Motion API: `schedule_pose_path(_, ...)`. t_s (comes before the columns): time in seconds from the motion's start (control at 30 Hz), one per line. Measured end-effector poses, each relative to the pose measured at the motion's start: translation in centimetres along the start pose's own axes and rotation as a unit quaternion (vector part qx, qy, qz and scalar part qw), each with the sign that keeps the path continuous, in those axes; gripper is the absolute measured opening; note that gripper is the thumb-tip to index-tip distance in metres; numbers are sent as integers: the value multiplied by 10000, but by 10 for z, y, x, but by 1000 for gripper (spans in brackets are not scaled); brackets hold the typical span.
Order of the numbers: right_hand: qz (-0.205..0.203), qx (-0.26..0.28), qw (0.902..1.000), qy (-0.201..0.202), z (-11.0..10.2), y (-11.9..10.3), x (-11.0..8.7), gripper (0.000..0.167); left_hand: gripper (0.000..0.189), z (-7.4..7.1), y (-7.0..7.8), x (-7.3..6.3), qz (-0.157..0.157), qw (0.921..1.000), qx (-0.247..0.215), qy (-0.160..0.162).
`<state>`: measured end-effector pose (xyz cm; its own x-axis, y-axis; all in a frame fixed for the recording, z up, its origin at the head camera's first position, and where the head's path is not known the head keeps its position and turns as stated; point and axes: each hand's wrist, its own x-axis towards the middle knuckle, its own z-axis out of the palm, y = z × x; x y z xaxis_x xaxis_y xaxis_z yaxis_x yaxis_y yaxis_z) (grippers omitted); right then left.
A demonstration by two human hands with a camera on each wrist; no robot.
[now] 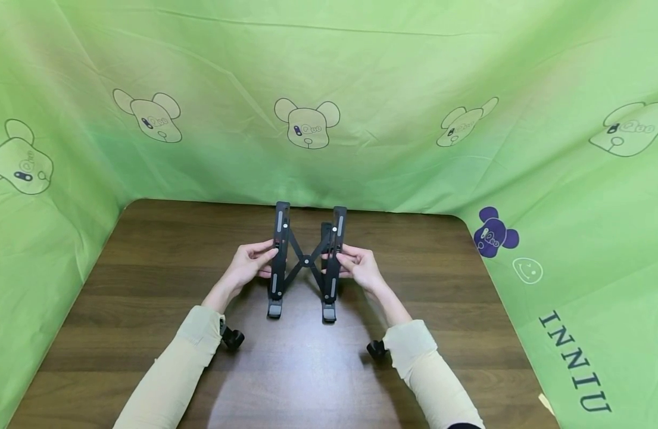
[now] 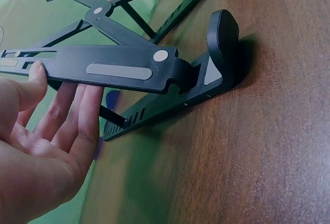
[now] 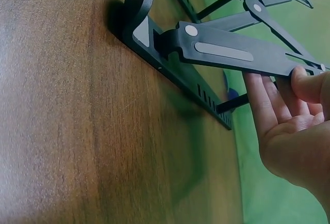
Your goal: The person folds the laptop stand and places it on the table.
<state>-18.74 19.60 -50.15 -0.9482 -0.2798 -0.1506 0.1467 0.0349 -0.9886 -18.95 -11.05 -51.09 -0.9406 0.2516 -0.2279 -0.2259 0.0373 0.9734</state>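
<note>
A black folding laptop stand (image 1: 306, 261) stands on the wooden table, its two long side arms joined by an X-shaped crossbar. My left hand (image 1: 246, 262) pinches the left arm, thumb on top and fingers underneath. On the other side, my right hand (image 1: 361, 266) grips the right arm the same way. In the left wrist view the stand's arm (image 2: 118, 69) is raised at an angle over its slotted base rail (image 2: 154, 113), propped by a thin strut. The right wrist view shows the matching arm (image 3: 227, 51), with an upturned front hook (image 3: 138, 2) near the tabletop.
The wooden table (image 1: 162, 286) is enclosed by a green curtain (image 1: 382, 173) printed with bear heads, which meets its back and side edges. Black wrist-worn devices (image 1: 233, 338) sit under both sleeves. A small pale object (image 1: 546, 404) lies at the right edge.
</note>
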Motion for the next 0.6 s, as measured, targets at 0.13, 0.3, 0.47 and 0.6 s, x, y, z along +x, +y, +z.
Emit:
schedule_pose_path(0.13, 51, 11, 10000, 4, 1, 0, 0, 47, 51, 0, 0, 0, -19, 10000, -30, 15)
schedule_pose_path(0.3, 81, -4, 10000, 4, 1, 1, 1, 47, 51, 0, 0, 0, -37, 10000, -39, 24)
schedule_pose_path(0.47, 33, -53, 10000, -43, 2, 0, 2, 46, 51, 1, 1, -1, -17, 10000, -34, 17)
schedule_pose_path(0.6, 64, -92, 9999, -31, 3, 0, 2, 45, 51, 1, 2, -1, -7, 10000, -31, 6)
